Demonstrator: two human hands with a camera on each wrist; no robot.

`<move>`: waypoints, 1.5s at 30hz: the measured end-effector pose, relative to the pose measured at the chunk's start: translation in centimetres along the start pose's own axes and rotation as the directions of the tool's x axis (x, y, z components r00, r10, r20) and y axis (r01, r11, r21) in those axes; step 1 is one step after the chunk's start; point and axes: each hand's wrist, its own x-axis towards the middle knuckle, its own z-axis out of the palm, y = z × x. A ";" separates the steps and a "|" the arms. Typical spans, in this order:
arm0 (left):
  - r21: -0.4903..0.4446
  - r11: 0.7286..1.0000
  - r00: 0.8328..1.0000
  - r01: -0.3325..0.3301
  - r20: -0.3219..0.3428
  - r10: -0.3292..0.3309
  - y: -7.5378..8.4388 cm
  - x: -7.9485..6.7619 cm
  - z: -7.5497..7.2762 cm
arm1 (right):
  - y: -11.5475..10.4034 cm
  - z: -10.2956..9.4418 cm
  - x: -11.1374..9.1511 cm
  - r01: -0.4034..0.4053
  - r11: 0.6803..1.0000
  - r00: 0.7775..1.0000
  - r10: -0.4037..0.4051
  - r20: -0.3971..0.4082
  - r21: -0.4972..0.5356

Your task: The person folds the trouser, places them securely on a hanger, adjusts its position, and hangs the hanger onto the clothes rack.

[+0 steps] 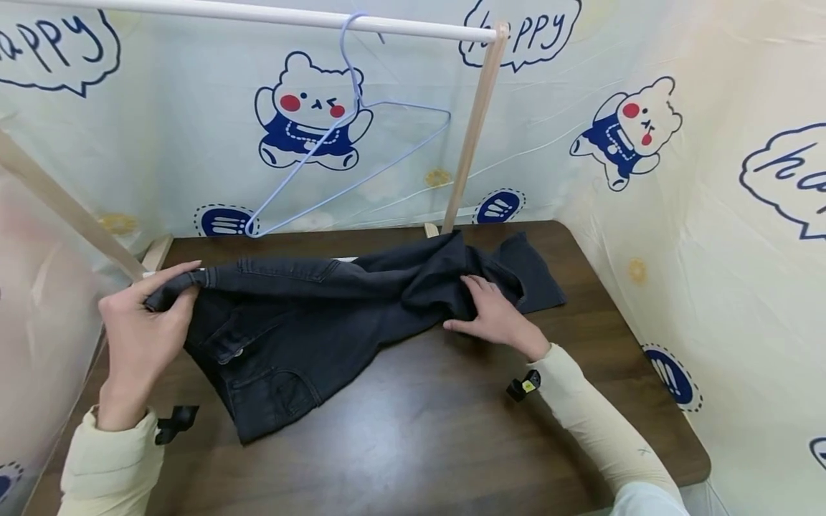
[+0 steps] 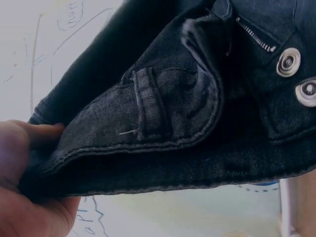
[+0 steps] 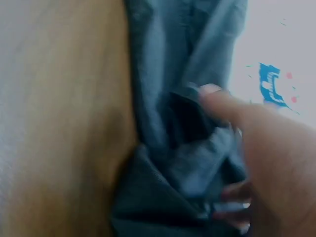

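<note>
Jeans (image 1: 310, 322) mostly on table (image 1: 400, 444), long axis approx. L–R: waistband (image 2: 108, 121) at L end, legs (image 1: 432, 276) to R. L hand (image 1: 145, 322), nearer waistband, pinches it; R hand (image 1: 493, 312) rests on legs, thumb & fingers apart.

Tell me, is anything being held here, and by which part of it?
The jeans: the left hand pinches them at the waistband. The right hand touches a leg, with no grip visible.
</note>
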 end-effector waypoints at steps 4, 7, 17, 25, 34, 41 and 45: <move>0.019 1.000 1.000 0.022 0.007 -0.022 -0.9 -0.6 0.1 | -0.5 2.3 0.3 -0.034 0.975 0.999 0.026 -0.039 -0.218; 0.037 0.998 0.999 0.045 0.029 -0.046 -1.3 -0.9 0.2 | -0.6 3.4 0.4 -0.022 0.954 0.992 -0.016 -0.122 -0.300; 0.115 0.982 0.981 0.148 0.107 -0.161 -2.7 -2.4 -1.4 | -0.7 -1.3 -2.8 -0.065 0.997 0.987 0.068 0.148 -0.028; 0.097 0.978 0.974 0.183 0.116 -0.193 -4.4 -2.9 -2.3 | 2.4 -7.1 -5.9 0.119 0.977 0.918 -0.177 0.354 0.179; 0.089 0.980 0.980 0.177 0.076 -0.184 -6.2 -1.2 -4.0 | 5.7 -13.6 -9.0 0.098 0.988 0.985 -0.114 0.133 0.120; 0.160 0.964 0.976 0.215 -0.003 -0.217 -7.6 -0.6 -5.1 | 8.4 -16.1 -11.3 0.129 0.992 0.981 -0.127 -0.149 0.007; 0.137 0.949 0.959 0.283 -0.061 -0.278 -8.5 -0.7 -5.8 | 10.2 -14.8 -11.5 0.050 0.998 0.972 -0.038 -0.231 0.046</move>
